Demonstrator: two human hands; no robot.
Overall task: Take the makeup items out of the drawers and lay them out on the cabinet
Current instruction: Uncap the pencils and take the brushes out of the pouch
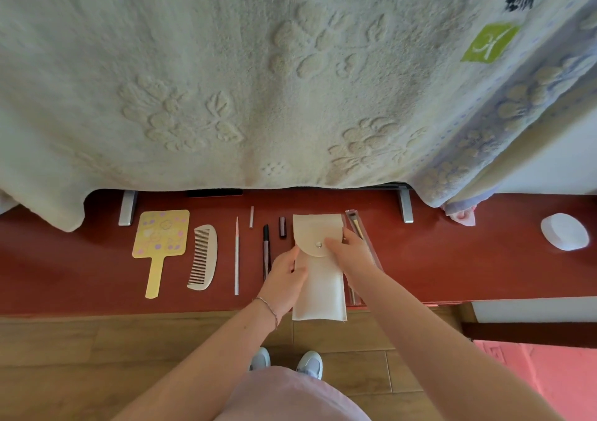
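On the red surface (452,259), head view: the makeup items lie in a row, below a large pale towel (226,81) that hangs over something at the back.
Pouch: a cream pouch (319,288) with a round flap and a snap button lies lengthwise near the middle of the row; its lower end passes over the front edge of the surface.
Left hand: the left hand (286,278) holds the left edge of the pouch, the fingers (292,254) curled around the edge near the flap; a thin bracelet (269,309) is on the wrist.
Right hand: the right hand (350,252) is on the right side of the flap, the thumb lies flat on the flap just beside the snap, and the other fingers (347,235) curl around the right edge.
Left of the pouch: a yellow hand mirror (160,246), then a pale comb (203,257), a long thin pink-tipped stick (236,256), a short pale stick (251,217), a black pen-like liner (266,249) and a small dark tube (283,227).
Right of the pouch: a brush in clear packaging (355,227), partly hidden under the right hand and arm.
Far right: a white round pad (565,231), well apart from the row.
Floor: wooden floor (80,356) below, with two light shoes (310,364) and a pink garment (290,395).
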